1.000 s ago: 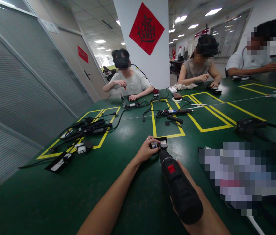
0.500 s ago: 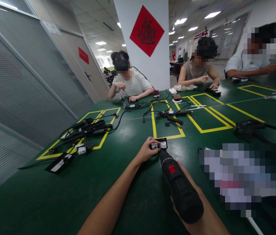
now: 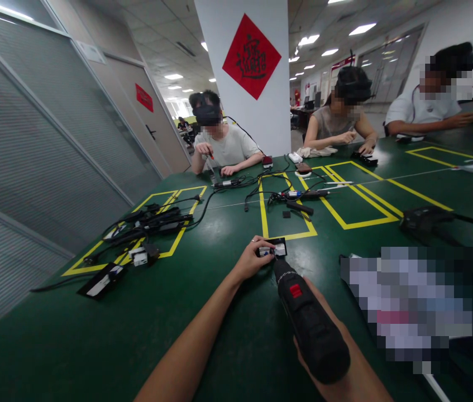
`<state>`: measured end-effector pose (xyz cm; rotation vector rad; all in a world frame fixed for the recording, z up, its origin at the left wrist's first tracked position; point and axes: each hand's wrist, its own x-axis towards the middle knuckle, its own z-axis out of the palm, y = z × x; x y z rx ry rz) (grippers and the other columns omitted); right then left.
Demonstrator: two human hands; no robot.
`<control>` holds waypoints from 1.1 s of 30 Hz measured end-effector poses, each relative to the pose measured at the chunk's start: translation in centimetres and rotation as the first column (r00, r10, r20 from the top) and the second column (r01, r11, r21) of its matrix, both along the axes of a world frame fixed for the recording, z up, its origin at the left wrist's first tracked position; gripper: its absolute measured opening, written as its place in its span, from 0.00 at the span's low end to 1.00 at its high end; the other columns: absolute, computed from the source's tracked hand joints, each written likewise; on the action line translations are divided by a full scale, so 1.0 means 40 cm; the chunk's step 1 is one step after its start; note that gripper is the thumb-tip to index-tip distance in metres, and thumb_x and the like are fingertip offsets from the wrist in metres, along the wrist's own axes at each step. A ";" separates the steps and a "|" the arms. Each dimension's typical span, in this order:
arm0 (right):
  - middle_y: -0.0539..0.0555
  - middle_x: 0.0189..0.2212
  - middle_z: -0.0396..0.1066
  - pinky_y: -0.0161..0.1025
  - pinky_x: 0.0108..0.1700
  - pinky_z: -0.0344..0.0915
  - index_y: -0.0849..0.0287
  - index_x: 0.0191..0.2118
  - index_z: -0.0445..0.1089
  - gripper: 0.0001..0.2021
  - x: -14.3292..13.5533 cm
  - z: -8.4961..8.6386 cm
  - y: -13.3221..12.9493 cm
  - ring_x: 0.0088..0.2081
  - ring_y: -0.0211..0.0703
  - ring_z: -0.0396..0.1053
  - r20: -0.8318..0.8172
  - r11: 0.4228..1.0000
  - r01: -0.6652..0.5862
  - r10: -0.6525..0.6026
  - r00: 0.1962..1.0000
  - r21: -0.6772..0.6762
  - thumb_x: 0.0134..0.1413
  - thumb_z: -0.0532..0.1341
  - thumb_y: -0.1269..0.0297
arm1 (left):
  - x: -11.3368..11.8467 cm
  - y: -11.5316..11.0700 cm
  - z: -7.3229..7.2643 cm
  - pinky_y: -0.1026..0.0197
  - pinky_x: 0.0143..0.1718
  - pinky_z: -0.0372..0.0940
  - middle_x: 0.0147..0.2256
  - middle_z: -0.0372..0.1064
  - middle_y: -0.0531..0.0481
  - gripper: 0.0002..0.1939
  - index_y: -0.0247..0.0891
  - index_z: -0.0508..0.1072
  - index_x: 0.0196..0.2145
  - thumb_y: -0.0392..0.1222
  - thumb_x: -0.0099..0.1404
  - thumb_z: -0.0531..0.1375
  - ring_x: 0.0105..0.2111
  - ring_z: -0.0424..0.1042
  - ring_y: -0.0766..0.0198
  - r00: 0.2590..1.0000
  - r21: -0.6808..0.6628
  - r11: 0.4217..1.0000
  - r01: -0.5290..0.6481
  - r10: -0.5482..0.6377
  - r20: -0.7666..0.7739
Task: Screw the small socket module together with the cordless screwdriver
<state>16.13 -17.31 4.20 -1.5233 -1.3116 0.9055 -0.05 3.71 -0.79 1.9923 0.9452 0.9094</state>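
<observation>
A black cordless drill (image 3: 309, 321) with a red switch on top is gripped in my right hand (image 3: 330, 314). The drill body covers most of that hand's fingers. Its nose points away from me, and the tip meets a small black piece with white parts (image 3: 280, 247) on the table. My left hand (image 3: 249, 259) pinches the left side of this piece between thumb and fingers, with a bit of blue showing near the thumb. Whether a screw sits under the drill's tip is too small to tell.
On the green table (image 3: 169, 324), a heap of black cables and adapters (image 3: 161, 218) lies left, near a black-and-white flat piece (image 3: 101, 281). A pen-like tool (image 3: 303, 194) and more cables lie ahead. A blurred-out object (image 3: 412, 301) is at right. Several people sit across.
Both my hands and the drill stay almost in place. Across the table, the person at left has shifted a raised hand slightly. The view has moved a little.
</observation>
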 end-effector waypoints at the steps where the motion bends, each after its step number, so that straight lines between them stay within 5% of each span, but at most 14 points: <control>1: 0.55 0.55 0.64 0.50 0.62 0.54 0.54 0.63 0.48 0.31 0.000 0.004 -0.001 0.62 0.48 0.54 -0.036 1.000 -0.001 0.000 0.999 -0.029 0.53 0.53 0.68 | 0.000 0.000 0.001 0.59 0.47 0.62 0.43 0.63 0.46 0.12 0.38 0.76 0.39 0.39 0.55 0.63 0.44 0.66 0.60 1.000 0.000 1.000 0.002 -0.002 -0.001; 6: 0.55 0.51 0.69 0.50 0.54 0.65 0.51 0.63 0.51 0.27 0.002 0.032 -0.004 0.50 0.49 0.70 -0.208 0.992 0.000 -0.026 0.978 -0.124 0.56 0.51 0.66 | 0.001 -0.002 0.001 0.58 0.49 0.62 0.44 0.62 0.46 0.11 0.38 0.76 0.39 0.38 0.56 0.63 0.45 0.66 0.60 1.000 0.014 1.000 -0.001 0.001 0.001; 11: 0.57 0.51 0.68 0.52 0.59 0.58 0.54 0.63 0.51 0.33 0.004 0.040 -0.004 0.58 0.52 0.62 -0.159 0.997 -0.004 -0.009 0.987 -0.081 0.49 0.56 0.71 | 0.000 -0.003 0.002 0.58 0.48 0.62 0.44 0.62 0.46 0.11 0.38 0.76 0.40 0.37 0.56 0.63 0.45 0.66 0.60 1.000 0.016 1.000 0.004 -0.004 -0.001; 19: 0.57 0.49 0.70 0.51 0.53 0.64 0.53 0.63 0.52 0.30 0.003 0.036 -0.004 0.49 0.52 0.70 -0.226 0.991 0.018 -0.047 0.973 -0.130 0.53 0.54 0.67 | 0.002 -0.005 0.007 0.59 0.46 0.63 0.44 0.62 0.46 0.11 0.38 0.76 0.39 0.36 0.56 0.62 0.44 0.67 0.61 1.000 -0.004 1.000 0.000 0.000 0.003; 28: 0.57 0.47 0.71 0.50 0.51 0.66 0.52 0.64 0.48 0.33 -0.002 0.035 -0.003 0.49 0.52 0.70 -0.175 0.991 -0.047 0.025 0.984 -0.126 0.51 0.56 0.66 | -0.016 -0.001 0.006 0.59 0.45 0.63 0.44 0.63 0.46 0.10 0.38 0.77 0.38 0.37 0.56 0.63 0.44 0.67 0.60 1.000 -0.006 1.000 -0.021 0.021 -0.003; 33: 0.56 0.50 0.70 0.54 0.59 0.57 0.53 0.62 0.52 0.29 -0.001 0.036 0.008 0.57 0.53 0.63 -0.141 0.993 -0.032 0.015 0.990 -0.114 0.54 0.55 0.66 | -0.014 -0.004 0.005 0.58 0.47 0.63 0.44 0.63 0.46 0.10 0.38 0.77 0.38 0.37 0.56 0.63 0.44 0.67 0.60 1.000 0.006 1.000 -0.031 0.031 0.005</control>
